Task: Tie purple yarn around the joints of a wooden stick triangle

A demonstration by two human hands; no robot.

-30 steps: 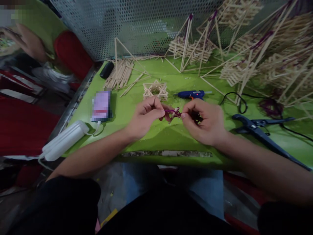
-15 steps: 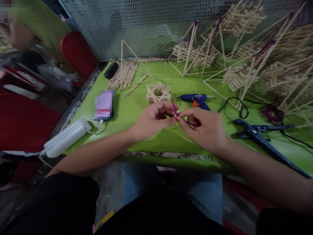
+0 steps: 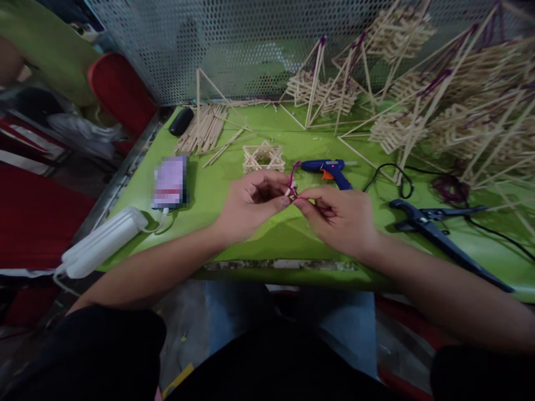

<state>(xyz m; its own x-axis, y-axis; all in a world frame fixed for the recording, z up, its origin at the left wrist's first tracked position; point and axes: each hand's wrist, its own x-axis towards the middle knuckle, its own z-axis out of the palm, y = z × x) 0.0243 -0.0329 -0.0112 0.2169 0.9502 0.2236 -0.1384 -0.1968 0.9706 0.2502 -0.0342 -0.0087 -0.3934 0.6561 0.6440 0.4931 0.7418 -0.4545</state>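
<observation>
Both hands meet over the near half of the green table. My left hand [image 3: 248, 206] is closed, thumb and fingers pinching a small pale piece [image 3: 288, 192] too small to name exactly. A purple string [image 3: 293, 170] loops around that piece, one end sticking up. My right hand [image 3: 343, 214] pinches the string between thumb and forefinger, just right of the left fingertips. Just beyond the hands lies a star-shaped lattice of wooden sticks [image 3: 264, 151]. A blue glue gun [image 3: 321, 165] with an orange trigger rests beyond the right hand, its red light lit.
Loose wooden sticks [image 3: 207, 128] lie at the back left by a black case [image 3: 181, 121]. A phone [image 3: 169, 181] and white power bank [image 3: 104, 242] are at left. Dark cutters [image 3: 434, 228] and purple string [image 3: 450, 190] are at right. Stick frames [image 3: 401, 131] crowd the back right.
The view has shifted slightly, so the table things sit further left. A longer loop of purple string now shows above the left fingertips. Both hands remain together, still pinching.
</observation>
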